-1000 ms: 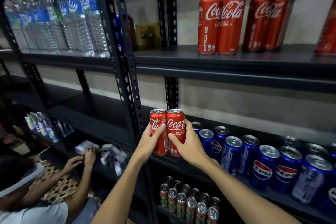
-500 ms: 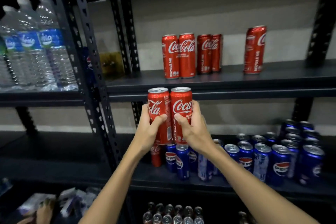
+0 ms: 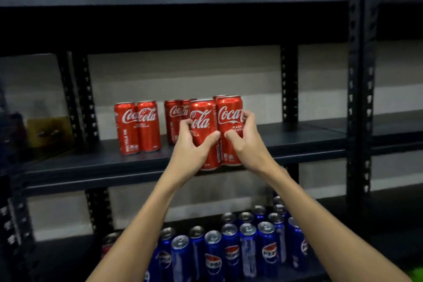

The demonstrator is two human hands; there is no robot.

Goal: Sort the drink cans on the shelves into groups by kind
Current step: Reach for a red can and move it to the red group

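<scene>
**Mia:** Head camera shows two hands up at the dark metal shelf [image 3: 297, 142]. What are they holding?

**Ben:** Two tall, thin, shiny red metal cans. The left hand [image 3: 190, 151] has its fingers and thumb curled round the left red can [image 3: 204, 130]. White curly letters on it say "Cola".

**Mia:** And the other one?

**Ben:** The right hand [image 3: 248, 144] has its fingers wrapped round the right red can [image 3: 230, 119]. It says "Coca" and, smaller, "RASA". Both cans stand up straight, touching each other, right at the front edge of the shelf. I cannot tell if their bottoms sit on it.

**Mia:** Are there more red ones?

**Ben:** Yes. A pair of red Coca-Cola cans [image 3: 137, 127] stands to the left on the same shelf, one with "RECYCLE ME" down its side. More red cans [image 3: 175, 119] stand just behind the held ones.

**Mia:** And lower down?

**Ben:** A bunch of round blue Pepsi cans [image 3: 231, 252] with silver tops sits on the shelf below. The shelf posts [image 3: 360, 98] are dark metal with little holes.
</scene>
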